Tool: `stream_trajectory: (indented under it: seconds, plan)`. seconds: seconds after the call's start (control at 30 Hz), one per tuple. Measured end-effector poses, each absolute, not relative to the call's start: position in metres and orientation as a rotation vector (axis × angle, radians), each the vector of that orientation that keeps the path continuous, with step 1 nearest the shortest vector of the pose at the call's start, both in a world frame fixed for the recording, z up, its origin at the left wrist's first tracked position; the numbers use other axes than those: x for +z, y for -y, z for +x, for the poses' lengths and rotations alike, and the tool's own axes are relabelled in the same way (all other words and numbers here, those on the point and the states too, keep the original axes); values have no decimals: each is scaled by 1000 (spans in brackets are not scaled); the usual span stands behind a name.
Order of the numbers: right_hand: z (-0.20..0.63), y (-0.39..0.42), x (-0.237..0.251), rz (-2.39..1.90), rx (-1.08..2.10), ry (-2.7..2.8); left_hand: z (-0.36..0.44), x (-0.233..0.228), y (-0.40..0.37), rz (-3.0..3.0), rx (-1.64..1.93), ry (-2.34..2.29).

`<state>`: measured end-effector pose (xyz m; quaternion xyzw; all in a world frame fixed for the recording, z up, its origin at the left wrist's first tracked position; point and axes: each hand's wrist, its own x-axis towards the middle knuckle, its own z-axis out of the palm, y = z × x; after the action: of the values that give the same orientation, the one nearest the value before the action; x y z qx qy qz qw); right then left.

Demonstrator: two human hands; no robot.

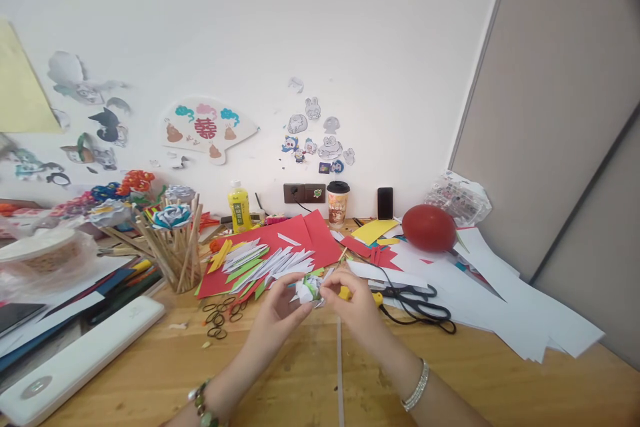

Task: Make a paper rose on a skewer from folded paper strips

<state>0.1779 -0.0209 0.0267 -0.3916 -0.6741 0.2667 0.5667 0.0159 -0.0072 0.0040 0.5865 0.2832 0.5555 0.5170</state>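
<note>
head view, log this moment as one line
left hand: holding folded paper | right hand: touching folded paper | scissors: beside right hand

Near left, a hand could pass over the wooden table (165,357) between the white oblong case (83,360) and the left forearm (240,370). Farther back, upright wooden sticks (183,257) stand in the way. Right of the right forearm (395,353), the near wood gives room, but scissors (416,299) lie beyond, and the red balloon (429,228) bulges up far right
</note>
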Motion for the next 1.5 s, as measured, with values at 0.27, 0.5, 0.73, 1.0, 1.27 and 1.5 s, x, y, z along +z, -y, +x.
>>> stream_trajectory:
  seconds: [0.27, 0.5, 0.73, 1.0, 1.27, 1.5]
  plan:
    - [174, 21, 19, -942, 183, 1747, 17, -3, 5, 1522, 1462, -779]
    - [175, 18, 13, -977, -40, 1847, 17, -6, 5, 1542, 1483, -863]
    - [169, 17, 8, -1049, 295, 1672, 15, -7, -1, 1545, 1478, -922]
    - [165, 14, 7, -1034, 631, 1565, 13, -7, 2, 1560, 1464, -1033]
    - [169, 12, 5, -1117, 403, 1721, 14, -10, 1, 1621, 1446, -1002]
    - [169, 16, 13, -1128, 484, 1754, 14, -9, -1, 1589, 1464, -1022]
